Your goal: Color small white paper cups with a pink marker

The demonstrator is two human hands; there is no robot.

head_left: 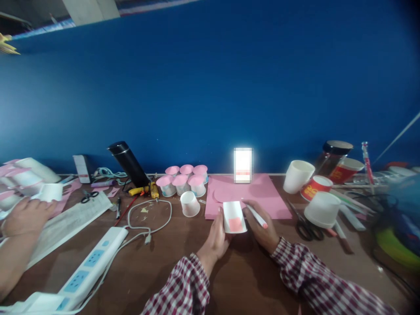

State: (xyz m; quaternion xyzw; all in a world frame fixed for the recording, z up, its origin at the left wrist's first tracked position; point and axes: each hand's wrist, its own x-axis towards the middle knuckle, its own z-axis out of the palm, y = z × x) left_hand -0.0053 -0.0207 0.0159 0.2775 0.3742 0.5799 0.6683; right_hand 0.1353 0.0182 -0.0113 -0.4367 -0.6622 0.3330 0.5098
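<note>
My left hand [215, 238] is closed round a small white paper cup [231, 208] with a pink patch on its side. In my right hand [261, 228] is a white marker with a pink end [257, 216]; the fingers wrap round it close to the cup's right side. Just beyond both hands lies a stack of pink paper [262, 192], with a pink rounded cut-out [223, 195] on top. To the left stands another white paper cup [190, 204], in front of several cups topped with pink discs [182, 181].
A power strip [90, 262], its cable, a hot glue gun [153, 190] and a black flask [128, 164] are on the left. Another person's hand [28, 218] works at the far left. Scissors [308, 229], white cups [323, 210] and red cups [315, 188] stand on the right.
</note>
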